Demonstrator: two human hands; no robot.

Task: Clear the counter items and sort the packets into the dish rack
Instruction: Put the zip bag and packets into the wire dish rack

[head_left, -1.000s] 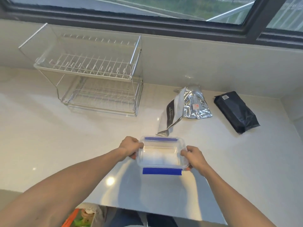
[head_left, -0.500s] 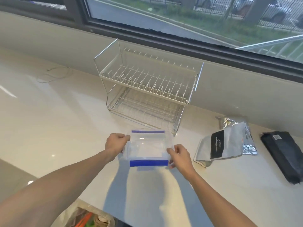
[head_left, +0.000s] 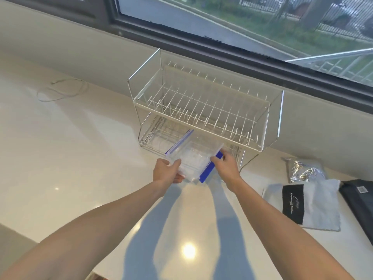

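in hand: my left hand [head_left: 166,172] and right hand [head_left: 226,166] each curl their fingers round an end of the clear container [head_left: 192,159], tilted, at the mouth of the dish rack [head_left: 201,110] lower tier.
done: nothing sits in the rack, as far as i can see.
left: white packet [head_left: 302,207], foil packet [head_left: 304,170] and black packet [head_left: 359,201] lie on the counter [head_left: 70,158] (all to my right, well apart from the rack).

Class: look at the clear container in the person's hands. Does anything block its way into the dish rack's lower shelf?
Nothing visible does. Both hands hold the clear container at the open front of the dish rack; its lower shelf looks bare.
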